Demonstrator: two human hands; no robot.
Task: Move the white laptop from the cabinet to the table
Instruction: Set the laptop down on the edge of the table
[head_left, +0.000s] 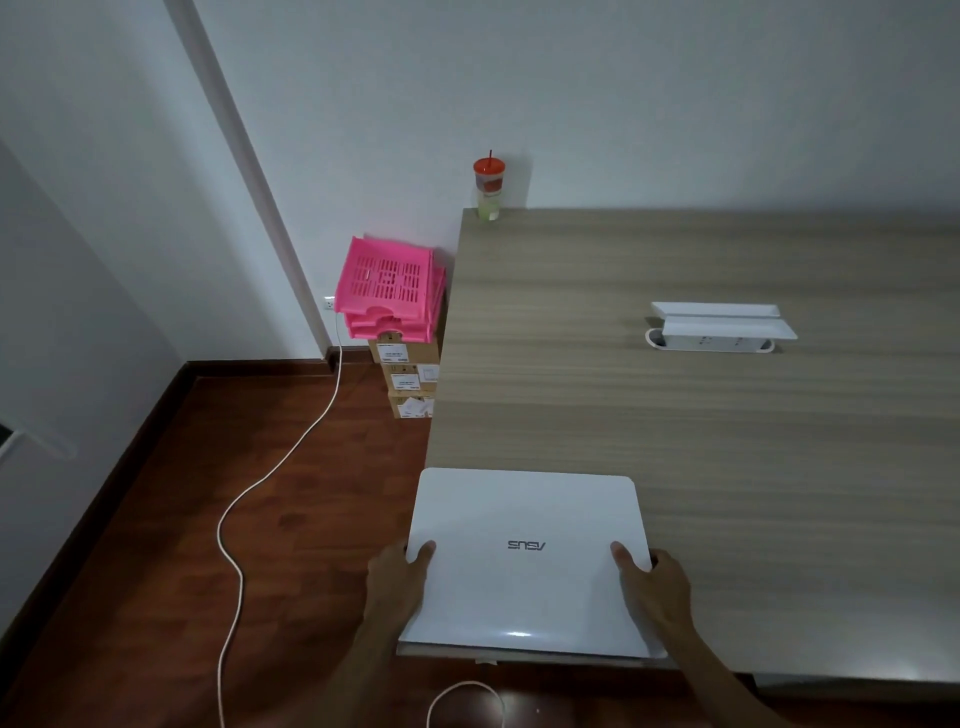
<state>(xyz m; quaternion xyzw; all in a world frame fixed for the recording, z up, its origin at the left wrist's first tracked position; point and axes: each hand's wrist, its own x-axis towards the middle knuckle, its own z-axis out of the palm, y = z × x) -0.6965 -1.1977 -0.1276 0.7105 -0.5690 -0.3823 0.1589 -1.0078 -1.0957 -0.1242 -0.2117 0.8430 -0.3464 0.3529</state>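
Note:
The white laptop (527, 561), lid closed with its logo facing up, lies flat over the near left corner of the wooden table (701, 415). Its left edge juts slightly past the table's side. My left hand (397, 582) grips the laptop's left edge, thumb on the lid. On the other side, my right hand (654, 587) holds the right edge, thumb also on top. Whether the laptop rests on the table or hovers just above it cannot be told. The cabinet is out of view.
A white socket box (719, 327) with raised flaps sits mid-table. A cup with an orange lid (488, 189) stands at the far left corner. Pink baskets (389, 288) top stacked cardboard boxes (408, 379) beside the table. A white cable (270, 478) snakes across the wooden floor.

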